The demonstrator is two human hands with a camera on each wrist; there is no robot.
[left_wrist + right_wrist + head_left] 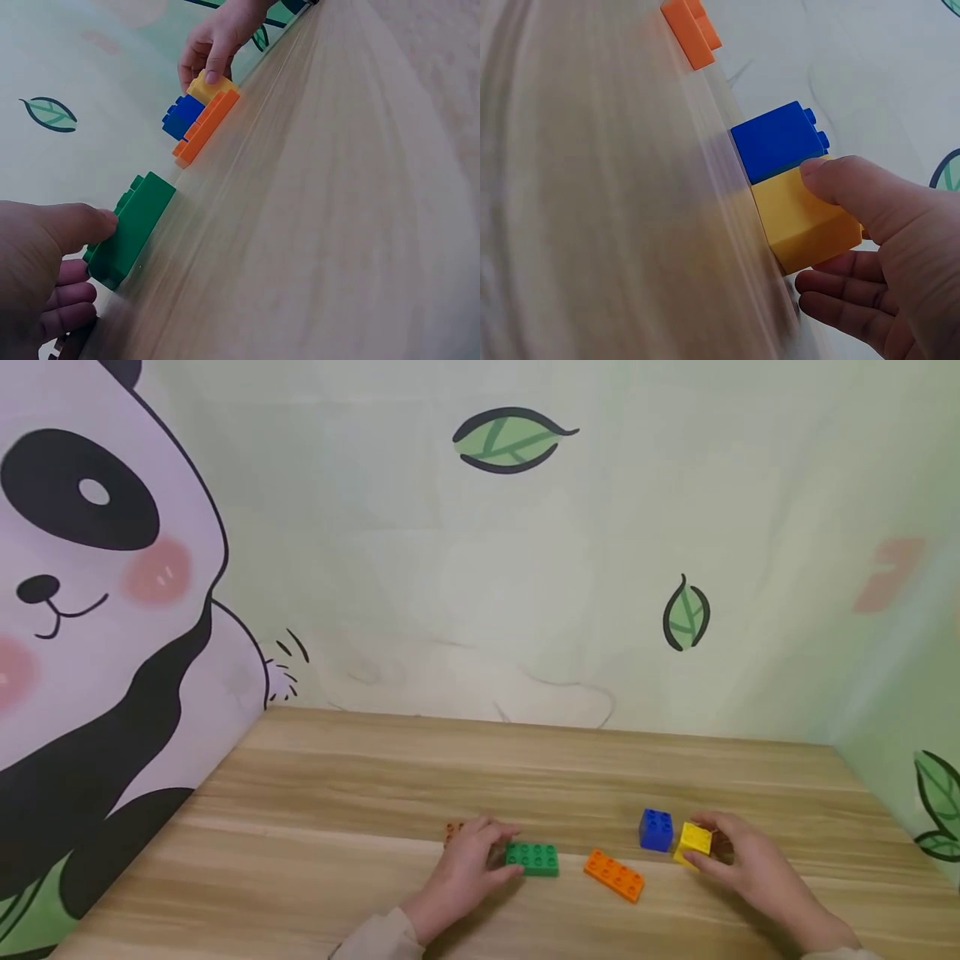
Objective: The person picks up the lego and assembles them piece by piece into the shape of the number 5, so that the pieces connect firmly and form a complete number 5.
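Note:
My left hand (468, 860) pinches a green building brick (532, 859) by its left end, the thumb (101, 223) on the near side. On the table just behind this hand, a brown brick (452, 832) is mostly hidden. Over on the right, my right hand (750, 860) holds a yellow brick (694, 842) between thumb and forefinger. Close to the yellow brick's left stands a blue brick (656, 830) of similar height. A flat orange brick (614, 876) lies at a slant between the green and yellow ones, touched by neither hand.
All the bricks are on a wood-grain table (337, 777). A pale green wall (375, 568) with printed leaves rises at its back edge, and a panda picture (97, 593) covers the left side. Another wall (892, 693) bounds the right.

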